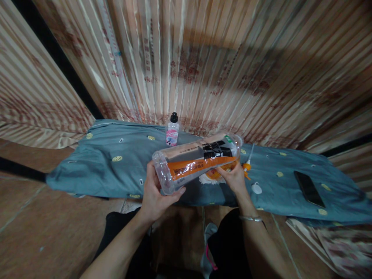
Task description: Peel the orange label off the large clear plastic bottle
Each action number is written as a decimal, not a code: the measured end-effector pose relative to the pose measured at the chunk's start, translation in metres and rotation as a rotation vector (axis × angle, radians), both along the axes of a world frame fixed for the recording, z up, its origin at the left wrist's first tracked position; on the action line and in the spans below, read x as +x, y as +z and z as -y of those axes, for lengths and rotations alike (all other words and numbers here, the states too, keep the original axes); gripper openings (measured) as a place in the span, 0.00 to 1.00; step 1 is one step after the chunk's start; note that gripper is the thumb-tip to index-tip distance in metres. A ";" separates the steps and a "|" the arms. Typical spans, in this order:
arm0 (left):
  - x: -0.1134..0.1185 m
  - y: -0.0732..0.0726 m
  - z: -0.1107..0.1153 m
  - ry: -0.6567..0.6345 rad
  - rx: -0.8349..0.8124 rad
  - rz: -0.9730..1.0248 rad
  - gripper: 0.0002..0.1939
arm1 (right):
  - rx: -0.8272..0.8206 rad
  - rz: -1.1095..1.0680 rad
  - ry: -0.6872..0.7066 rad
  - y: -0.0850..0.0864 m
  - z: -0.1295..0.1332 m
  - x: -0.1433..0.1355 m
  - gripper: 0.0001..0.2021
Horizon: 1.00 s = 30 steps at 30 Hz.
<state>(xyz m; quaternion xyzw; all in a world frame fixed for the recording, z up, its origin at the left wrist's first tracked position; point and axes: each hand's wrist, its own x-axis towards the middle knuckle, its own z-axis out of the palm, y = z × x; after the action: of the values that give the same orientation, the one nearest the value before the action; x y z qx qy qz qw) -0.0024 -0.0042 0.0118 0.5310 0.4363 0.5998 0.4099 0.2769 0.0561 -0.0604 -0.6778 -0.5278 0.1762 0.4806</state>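
A large clear plastic bottle [200,159] with an orange, grey and black label is held on its side, tilted up to the right. My left hand [158,195] is closed around its broad end, thumb along the underside. My right hand [234,178] grips the other end from below. Partly hidden behind the bottle, an orange item [214,174] rests on a white frilly piece [205,179]. Beside my right hand lies a small orange piece [247,167] with a thin white stick [250,153]. A round white disc [256,188] is near my right wrist.
A narrow bench with a blue-green patterned cloth [107,155] runs across. A small bottle with a black cap [172,131] stands at its back. A dark phone [309,188] lies at the right. Pleated curtains [203,69] hang behind, with black poles [58,58] at the sides.
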 end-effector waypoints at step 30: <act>0.000 0.000 0.000 0.008 -0.001 -0.027 0.32 | -0.002 -0.025 0.006 0.001 0.001 -0.001 0.34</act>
<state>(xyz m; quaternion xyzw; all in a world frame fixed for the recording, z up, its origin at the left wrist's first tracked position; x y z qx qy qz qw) -0.0027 -0.0045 0.0117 0.5372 0.4441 0.5940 0.4017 0.2761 0.0555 -0.0592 -0.6747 -0.5235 0.1866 0.4858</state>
